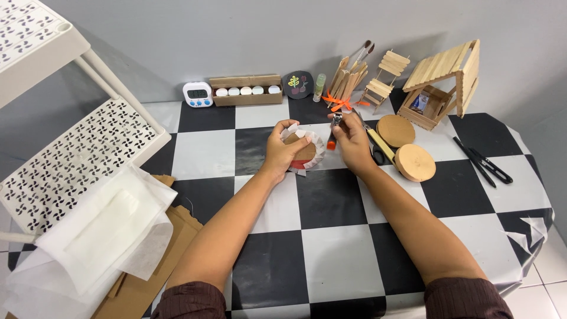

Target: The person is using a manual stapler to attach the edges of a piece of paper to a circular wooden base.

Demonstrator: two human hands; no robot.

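From the head camera, the left hand (282,149) is closed around a round wooden disc wrapped in white paper (305,152), held above the checkered table (331,236). Just to its right, the right hand (352,142) grips a small tool with an orange tip (333,133), touching the paper's edge.

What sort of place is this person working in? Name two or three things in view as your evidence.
Probably a home craft table. The evidence: a small house of wooden sticks, a bundle of craft sticks and brushes, and a box of small paint pots on a checkered tablecloth.
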